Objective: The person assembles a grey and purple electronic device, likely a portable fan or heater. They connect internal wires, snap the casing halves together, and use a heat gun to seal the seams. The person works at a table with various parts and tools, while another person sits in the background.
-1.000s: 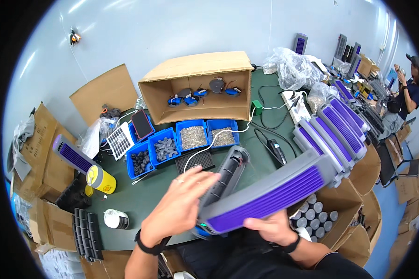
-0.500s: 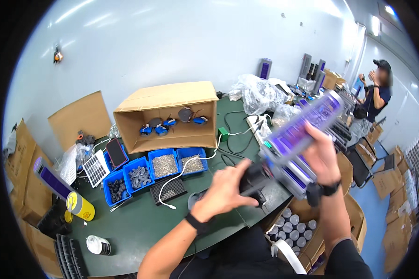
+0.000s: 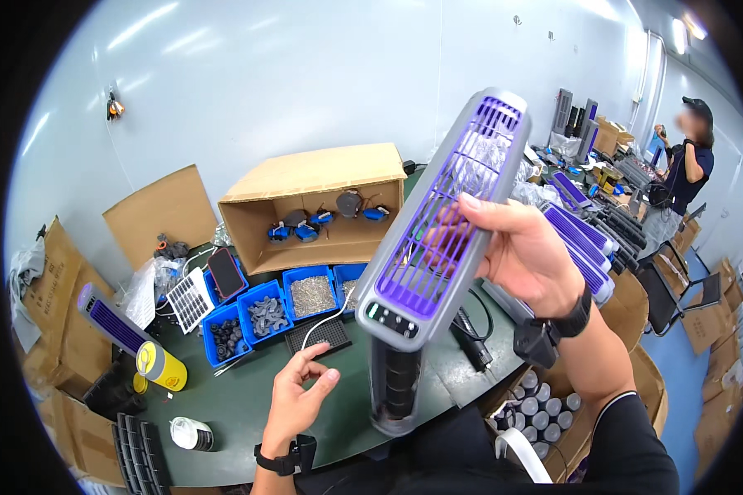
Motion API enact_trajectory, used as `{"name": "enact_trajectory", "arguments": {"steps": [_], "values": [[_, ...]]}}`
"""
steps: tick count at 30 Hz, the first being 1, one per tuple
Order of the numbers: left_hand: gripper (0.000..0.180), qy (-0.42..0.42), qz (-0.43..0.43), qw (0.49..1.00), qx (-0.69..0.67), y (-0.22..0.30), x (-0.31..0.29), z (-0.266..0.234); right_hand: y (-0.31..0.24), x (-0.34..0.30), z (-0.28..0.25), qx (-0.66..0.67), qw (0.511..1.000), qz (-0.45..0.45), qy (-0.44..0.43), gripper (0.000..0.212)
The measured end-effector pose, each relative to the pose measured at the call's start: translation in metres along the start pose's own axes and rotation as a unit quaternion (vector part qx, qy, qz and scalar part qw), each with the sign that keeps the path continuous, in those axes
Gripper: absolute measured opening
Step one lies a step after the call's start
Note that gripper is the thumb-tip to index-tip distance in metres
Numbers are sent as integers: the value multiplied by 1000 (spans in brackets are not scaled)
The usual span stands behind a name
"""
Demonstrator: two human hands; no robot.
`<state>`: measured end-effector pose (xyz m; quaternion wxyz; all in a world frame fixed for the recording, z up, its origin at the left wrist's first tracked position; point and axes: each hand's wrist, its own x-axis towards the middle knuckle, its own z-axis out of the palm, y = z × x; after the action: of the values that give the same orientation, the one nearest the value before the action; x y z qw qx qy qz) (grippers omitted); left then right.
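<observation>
My right hand (image 3: 524,256) grips a long grey housing (image 3: 462,301) with a purple slatted grille, thumb in front and fingers showing behind the slats. It is raised over the bench and tilted, with small parts at its lower end. Below that end stands a black cylindrical part (image 3: 395,384) with a grey base; I cannot tell whether the two are joined. My left hand (image 3: 297,392) is open and holds nothing, thumb and forefinger apart, left of the cylinder. A black corded tool (image 3: 472,346) lies on the bench near my right wrist.
Blue bins (image 3: 309,294) of small parts stand before an open cardboard box (image 3: 248,239). A yellow canister (image 3: 163,369) and a white tub (image 3: 191,433) are at left. Purple-slatted housings (image 3: 582,252) lie at right, above a carton of capped cylinders (image 3: 545,408). A person (image 3: 692,161) stands far right.
The housing has swung upright and nearer in my right hand, its grille facing me. My left hand has come away from the black part and moved left and down.
</observation>
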<state>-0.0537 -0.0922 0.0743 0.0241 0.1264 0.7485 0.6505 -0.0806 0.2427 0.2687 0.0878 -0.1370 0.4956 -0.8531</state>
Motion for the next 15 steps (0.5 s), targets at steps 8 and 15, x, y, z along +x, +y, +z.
{"name": "enact_trajectory", "arguments": {"steps": [8,15], "values": [[42,29,24,999,3,9,1,-6,-8,-7,-38,29,998,16,58,27],[87,140,267,933,198,113,5,-14,36,24,28,-12,1000,-16,1,27]]}}
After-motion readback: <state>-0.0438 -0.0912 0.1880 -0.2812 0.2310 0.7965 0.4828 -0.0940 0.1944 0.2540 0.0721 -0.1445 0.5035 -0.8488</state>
